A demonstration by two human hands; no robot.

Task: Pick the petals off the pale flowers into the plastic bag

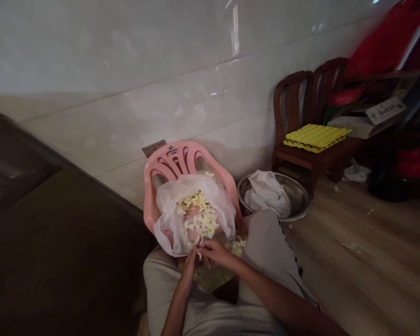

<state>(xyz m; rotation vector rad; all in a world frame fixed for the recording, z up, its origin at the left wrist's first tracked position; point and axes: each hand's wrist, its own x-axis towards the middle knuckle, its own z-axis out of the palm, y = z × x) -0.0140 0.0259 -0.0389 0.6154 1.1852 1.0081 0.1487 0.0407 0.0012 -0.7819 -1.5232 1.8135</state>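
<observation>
Pale yellow petals (198, 219) are lying heaped in a clear plastic bag (168, 219), which is sitting open against the backrest of a pink plastic chair (175, 151). A pinkish shape is showing through the film, too blurred to name. A few more petals are clinging to the bag's upper edge, and another small heap is resting on grey shorts (266, 242), just past the hands, on the person's lap.

The person is sitting close up to the chair, with both hands working at the near lip of the bag. The right hand (217, 254) is curled inward, its fingers closing on a pale sliver (198, 252). The left hand (189, 265) is raised just beside it, turned so that I cannot tell whether it is gripping anything. Neither hand is spreading open.

Beyond the person's knee, a steel basin (297, 196) is sitting on the wooden floor (364, 261), holding a crumpled white cloth (268, 193). Further right, a yellow egg tray (317, 137) is resting on the seat of a dark wooden chair (290, 102). Small pale scraps are lying about the boards. Behind the pink chair, a wall socket (154, 148) is set into the tiled wall (126, 60), and a dark brown sofa (56, 242) is filling the left side.
</observation>
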